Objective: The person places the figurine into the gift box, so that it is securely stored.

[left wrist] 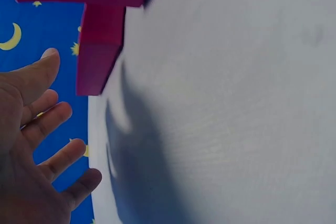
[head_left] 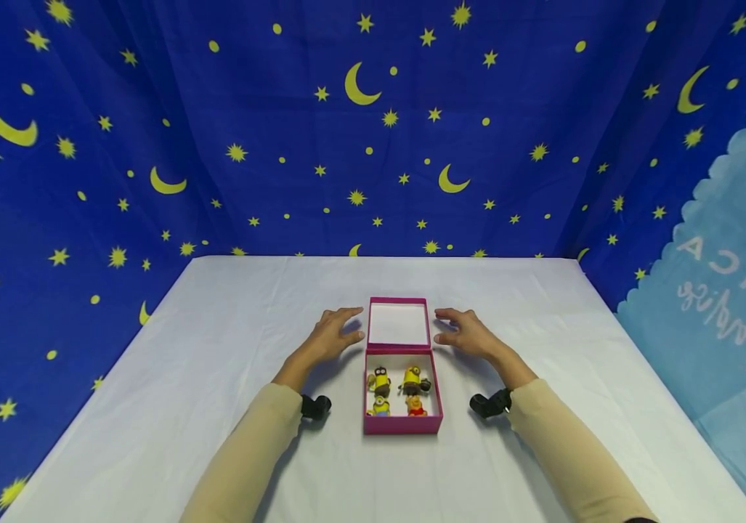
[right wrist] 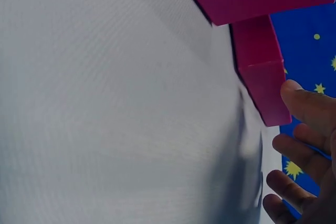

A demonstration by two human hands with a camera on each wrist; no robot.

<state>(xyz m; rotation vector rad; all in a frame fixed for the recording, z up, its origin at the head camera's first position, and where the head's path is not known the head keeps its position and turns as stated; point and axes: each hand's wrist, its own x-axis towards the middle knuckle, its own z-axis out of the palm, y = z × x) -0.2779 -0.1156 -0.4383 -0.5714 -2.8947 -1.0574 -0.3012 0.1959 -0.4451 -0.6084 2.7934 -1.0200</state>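
A pink box (head_left: 402,426) with a white inside stands upright on the table. In it lie toy figures: a dark-topped yellow minion figure (head_left: 380,380), a larger minion figure (head_left: 412,379), a small minion figure (head_left: 380,407) and a bear figure in red (head_left: 415,407). Just behind the box is its pink lid (head_left: 399,324), white inside facing up. My left hand (head_left: 331,336) hovers at the left of the lid, fingers spread, apart from it. To the lid's right, my right hand (head_left: 471,335) mirrors it, holding nothing. Both wrist views show the pink outer walls beside spread fingers.
A white cloth covers the table (head_left: 235,312). Behind and at the left hangs a blue curtain (head_left: 320,131) with yellow moons and stars. On the right is a light-blue panel (head_left: 726,290) with white lettering. Dark wrist cameras (head_left: 492,404) sit at both cuffs.
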